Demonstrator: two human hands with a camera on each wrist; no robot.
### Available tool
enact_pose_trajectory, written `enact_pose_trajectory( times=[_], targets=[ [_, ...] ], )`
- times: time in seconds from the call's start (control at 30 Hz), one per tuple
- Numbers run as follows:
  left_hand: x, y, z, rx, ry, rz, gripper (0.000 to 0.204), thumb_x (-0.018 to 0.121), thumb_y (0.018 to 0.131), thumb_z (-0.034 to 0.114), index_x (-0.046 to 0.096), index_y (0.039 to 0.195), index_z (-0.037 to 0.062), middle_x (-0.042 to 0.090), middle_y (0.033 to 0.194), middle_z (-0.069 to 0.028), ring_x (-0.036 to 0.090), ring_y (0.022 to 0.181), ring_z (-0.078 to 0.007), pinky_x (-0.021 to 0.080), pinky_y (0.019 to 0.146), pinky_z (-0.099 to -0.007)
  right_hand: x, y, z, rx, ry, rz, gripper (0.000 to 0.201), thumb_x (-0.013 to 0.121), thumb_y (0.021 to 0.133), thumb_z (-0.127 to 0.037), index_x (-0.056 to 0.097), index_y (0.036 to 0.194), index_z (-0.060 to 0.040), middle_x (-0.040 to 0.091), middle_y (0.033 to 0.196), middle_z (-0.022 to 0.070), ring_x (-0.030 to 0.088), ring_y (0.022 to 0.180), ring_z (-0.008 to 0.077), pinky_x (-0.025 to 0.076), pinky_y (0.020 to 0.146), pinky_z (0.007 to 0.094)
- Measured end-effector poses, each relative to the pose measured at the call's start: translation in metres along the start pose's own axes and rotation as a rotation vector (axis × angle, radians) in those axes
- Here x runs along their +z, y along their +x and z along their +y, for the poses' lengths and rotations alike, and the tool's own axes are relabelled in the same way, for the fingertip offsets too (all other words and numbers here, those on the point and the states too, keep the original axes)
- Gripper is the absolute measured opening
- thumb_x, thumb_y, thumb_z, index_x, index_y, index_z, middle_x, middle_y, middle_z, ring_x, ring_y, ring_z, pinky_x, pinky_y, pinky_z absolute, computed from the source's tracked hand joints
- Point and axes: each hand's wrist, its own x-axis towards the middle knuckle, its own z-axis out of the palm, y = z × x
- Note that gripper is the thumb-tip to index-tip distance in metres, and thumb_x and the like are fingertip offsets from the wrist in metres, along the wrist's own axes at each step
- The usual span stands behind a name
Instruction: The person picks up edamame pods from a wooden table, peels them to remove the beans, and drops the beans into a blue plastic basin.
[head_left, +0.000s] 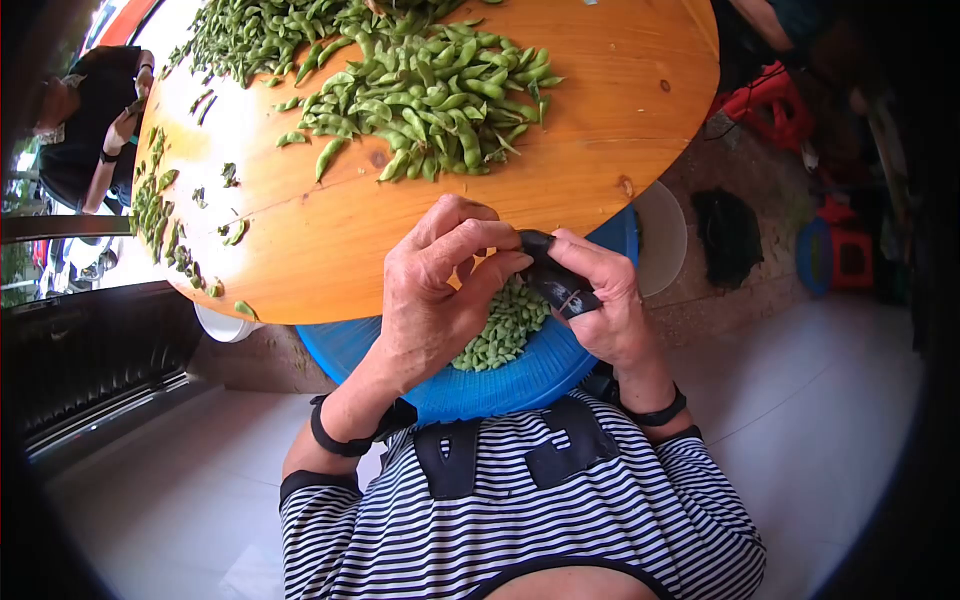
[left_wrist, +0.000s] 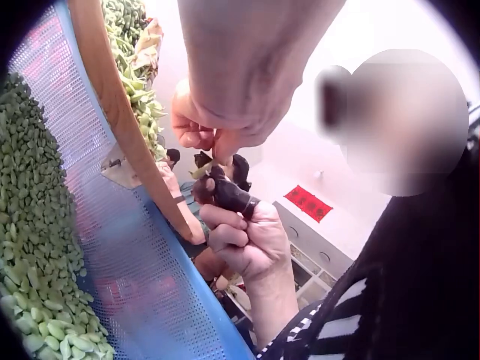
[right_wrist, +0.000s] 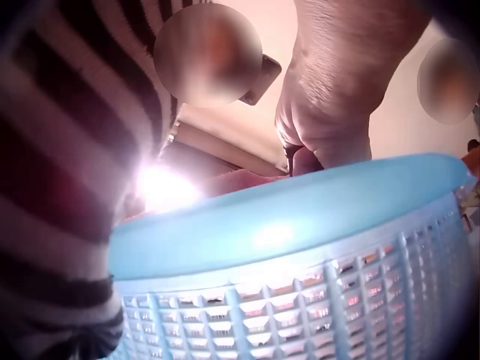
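Observation:
In the head view my left hand and right hand meet over a blue mesh basket of shelled green beans. Black covers wrap the right thumb and forefinger. Between the fingertips, the left wrist view shows a small green soybean pod, pinched by both hands and mostly hidden by them. The right hand's other fingers are curled in. On the wooden table ahead lies a large heap of unshelled pods. The right wrist view shows mainly the basket's side.
Loose pods lie along the table's left edge, where another person handles something. White tubs stand under the table at left and right. A black bag and red stools are on the floor to the right.

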Motion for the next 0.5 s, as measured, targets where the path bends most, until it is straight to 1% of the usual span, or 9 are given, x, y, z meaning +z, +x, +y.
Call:
enact_pose_trajectory(
  times=[0.03,0.17,0.23,0.3,0.33,0.37,0.43,0.47,0.5],
  targets=[
    [0.000,0.000,-0.001,0.014,-0.004,-0.029,0.016,0.073,0.074,-0.003,0.065,0.087,0.0020,0.058,0.085,-0.0052,0.055,0.065,-0.0134,0.044,0.053,-0.0236,0.000,0.000,0.002,-0.116,-0.126,-0.002,0.034,0.047,0.068,0.008,0.061,0.099,0.0056,0.050,0.078,0.0033,0.047,0.072,0.0104,0.039,0.066,0.0225],
    [-0.005,0.001,-0.011,0.001,-0.103,-0.112,0.011,0.071,0.078,0.000,0.063,0.085,0.0017,0.058,0.085,-0.0031,0.052,0.063,-0.0111,0.041,0.054,-0.0231,-0.009,-0.004,0.007,-0.138,-0.149,-0.095,0.034,0.047,0.068,0.008,0.061,0.099,0.0061,0.051,0.079,0.0028,0.048,0.073,0.0102,0.040,0.066,0.0225],
    [-0.009,0.000,-0.014,-0.503,-0.784,-0.261,0.007,0.069,0.082,0.005,0.062,0.082,0.0020,0.055,0.082,0.0003,0.049,0.062,-0.0086,0.038,0.054,-0.0222,-0.010,-0.009,0.002,0.185,0.365,-0.216,0.034,0.048,0.068,0.008,0.061,0.099,0.0056,0.053,0.081,0.0022,0.049,0.073,0.0096,0.040,0.066,0.0223],
    [-0.006,-0.002,-0.011,-0.493,-0.786,-0.266,0.011,0.067,0.087,0.012,0.062,0.083,0.0025,0.051,0.078,0.0036,0.045,0.060,-0.0063,0.034,0.052,-0.0198,-0.014,-0.011,0.002,0.274,0.440,-0.226,0.034,0.048,0.069,0.009,0.062,0.100,0.0052,0.054,0.081,0.0019,0.049,0.073,0.0091,0.040,0.066,0.0218],
    [-0.006,-0.002,-0.007,-0.594,-0.876,-0.256,0.013,0.069,0.086,0.013,0.062,0.082,0.0024,0.051,0.076,0.0037,0.045,0.061,-0.0058,0.036,0.054,-0.0191,-0.015,-0.012,0.002,0.363,0.512,-0.233,0.034,0.049,0.070,0.009,0.062,0.101,0.0047,0.054,0.082,0.0016,0.050,0.074,0.0087,0.040,0.067,0.0213],
    [-0.005,0.001,-0.006,-0.681,-0.963,-0.253,0.015,0.071,0.085,0.013,0.061,0.082,0.0023,0.051,0.074,0.0038,0.046,0.061,-0.0054,0.038,0.055,-0.0184,-0.014,-0.009,0.003,0.350,0.506,-0.228,0.034,0.049,0.070,0.009,0.062,0.101,0.0047,0.054,0.082,0.0016,0.050,0.074,0.0087,0.040,0.067,0.0213],
    [0.002,-0.003,0.002,-0.606,-0.811,-0.193,0.013,0.072,0.083,0.010,0.061,0.085,0.0027,0.051,0.076,0.0035,0.047,0.061,-0.0051,0.039,0.054,-0.0188,-0.009,-0.007,0.001,0.175,0.330,-0.071,0.032,0.050,0.072,0.010,0.062,0.101,0.0040,0.054,0.081,0.0016,0.050,0.074,0.0074,0.040,0.067,0.0213],
    [0.004,-0.004,0.004,-0.530,-0.659,-0.131,0.014,0.072,0.082,0.007,0.060,0.088,0.0031,0.052,0.078,0.0032,0.047,0.061,-0.0049,0.039,0.052,-0.0192,-0.011,-0.005,0.000,0.169,0.193,-0.071,0.033,0.051,0.072,0.011,0.062,0.103,0.0040,0.054,0.080,0.0038,0.052,0.074,0.0106,0.041,0.068,0.0218],
    [0.006,-0.006,-0.001,-0.530,-0.660,-0.131,0.014,0.072,0.082,0.007,0.060,0.088,0.0031,0.052,0.078,0.0032,0.047,0.061,-0.0049,0.039,0.052,-0.0192,-0.010,-0.004,0.000,0.169,0.192,-0.070,0.033,0.051,0.072,0.011,0.062,0.103,0.0040,0.054,0.080,0.0038,0.052,0.074,0.0106,0.041,0.068,0.0218]
  ],
)
